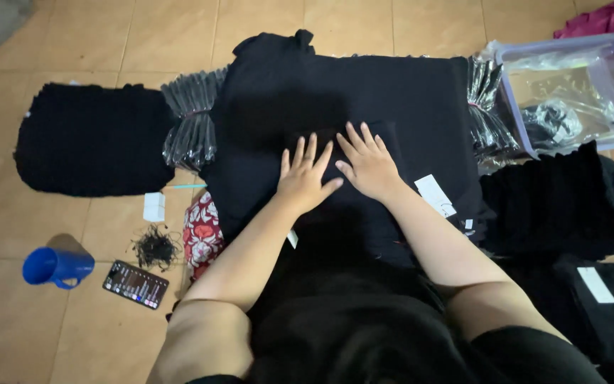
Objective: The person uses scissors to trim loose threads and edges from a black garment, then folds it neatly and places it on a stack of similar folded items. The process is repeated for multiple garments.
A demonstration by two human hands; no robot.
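Observation:
A black garment (364, 92) lies spread over a stack in front of me on the tiled floor. My left hand (303, 176) rests flat on its middle, fingers apart. Beside it my right hand (369, 163) also presses flat on the cloth, fingers spread, the two hands almost touching. A white tag (435, 194) lies on the fabric just right of my right wrist. Neither hand holds anything.
A pile of black clothes (94, 139) lies at the left, more black stacks (556, 206) at the right. Clear plastic bags (192, 121), a lilac bin (570, 85), a blue mug (55, 267), a phone (136, 284), black ties (156, 247), a red patterned cloth (202, 235).

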